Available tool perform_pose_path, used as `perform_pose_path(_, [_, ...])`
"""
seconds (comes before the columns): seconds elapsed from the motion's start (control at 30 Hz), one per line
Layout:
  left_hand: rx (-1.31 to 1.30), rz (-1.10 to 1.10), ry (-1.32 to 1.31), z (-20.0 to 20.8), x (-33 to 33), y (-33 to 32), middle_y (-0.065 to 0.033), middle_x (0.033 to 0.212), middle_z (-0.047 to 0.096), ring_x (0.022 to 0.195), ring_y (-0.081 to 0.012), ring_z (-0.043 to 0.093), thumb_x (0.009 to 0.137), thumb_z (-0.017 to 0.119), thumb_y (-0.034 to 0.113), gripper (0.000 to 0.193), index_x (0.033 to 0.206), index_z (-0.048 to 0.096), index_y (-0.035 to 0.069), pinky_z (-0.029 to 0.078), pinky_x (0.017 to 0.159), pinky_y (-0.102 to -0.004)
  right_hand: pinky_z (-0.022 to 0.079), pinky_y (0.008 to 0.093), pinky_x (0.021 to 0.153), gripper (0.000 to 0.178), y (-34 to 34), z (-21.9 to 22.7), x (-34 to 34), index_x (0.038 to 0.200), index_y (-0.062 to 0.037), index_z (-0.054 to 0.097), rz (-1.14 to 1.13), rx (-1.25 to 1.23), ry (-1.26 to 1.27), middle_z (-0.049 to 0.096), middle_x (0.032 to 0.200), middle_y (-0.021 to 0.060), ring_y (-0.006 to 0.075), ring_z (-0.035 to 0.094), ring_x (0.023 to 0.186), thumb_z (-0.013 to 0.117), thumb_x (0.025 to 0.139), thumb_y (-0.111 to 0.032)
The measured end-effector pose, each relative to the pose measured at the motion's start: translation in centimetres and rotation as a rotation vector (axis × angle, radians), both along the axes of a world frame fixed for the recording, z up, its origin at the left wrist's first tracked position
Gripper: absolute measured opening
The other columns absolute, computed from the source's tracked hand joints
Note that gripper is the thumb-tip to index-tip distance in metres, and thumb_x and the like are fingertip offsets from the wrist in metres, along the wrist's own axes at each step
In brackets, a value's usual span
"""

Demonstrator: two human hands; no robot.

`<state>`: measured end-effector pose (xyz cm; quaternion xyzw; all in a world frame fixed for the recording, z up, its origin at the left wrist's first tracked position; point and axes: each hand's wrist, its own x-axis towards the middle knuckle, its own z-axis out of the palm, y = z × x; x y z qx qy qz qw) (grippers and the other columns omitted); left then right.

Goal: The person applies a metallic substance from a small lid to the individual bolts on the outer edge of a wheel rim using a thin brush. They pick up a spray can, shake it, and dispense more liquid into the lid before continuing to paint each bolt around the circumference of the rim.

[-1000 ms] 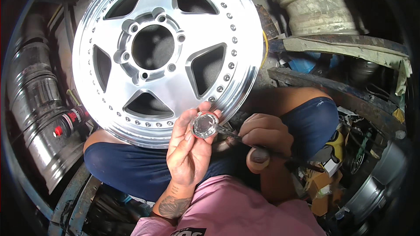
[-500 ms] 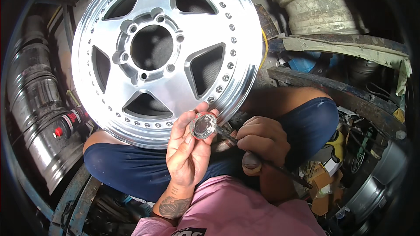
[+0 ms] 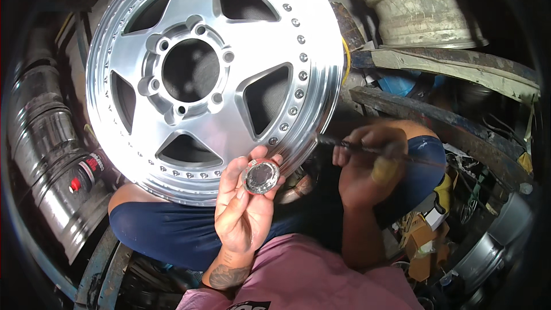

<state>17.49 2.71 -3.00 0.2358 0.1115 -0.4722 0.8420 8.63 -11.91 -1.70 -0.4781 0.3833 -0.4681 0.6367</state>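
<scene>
Red-rimmed disc (image 3: 262, 177), in left hand (image 3: 244, 215), apparently fingertip-held

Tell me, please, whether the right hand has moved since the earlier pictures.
Yes: the right hand has moved up and rightward in the view, away from the round container, and now sits nearer the worn beam, which has barely shifted.

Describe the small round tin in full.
The tin is shallow and round, with a red edge; whether metal or plastic, I cannot tell. Inside is a dark, glossy-looking middle, ringed by uneven whitish smears. It is open, its face turned up toward the camera. The left hand holds it, thumb at its edge and fingers behind, just below the wheel's near rim in view.
</scene>
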Motion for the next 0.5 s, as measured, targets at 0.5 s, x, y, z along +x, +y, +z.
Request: perform_pose_path(0.5, [-0.070, -0.039, -0.015, 0.0, 2.0, 0.0, -0.0142, 0.144, 0.039, 0.129, -0.0386, 0.039, 0.093, 0.051, 0.007, 0.045, 0.138, 0.048, 0.015, 0.041, 0.104, -0.0546, 0.041, 0.0218, 0.047, 0.033, -2.2, -2.1, 1.5, 0.089, -0.0005, 0.054, 0.111, -0.037, 0.466, 0.057, 0.066, 0.0077, 0.0090, 0.051, 0.051, 0.050, 0.099, -0.032])
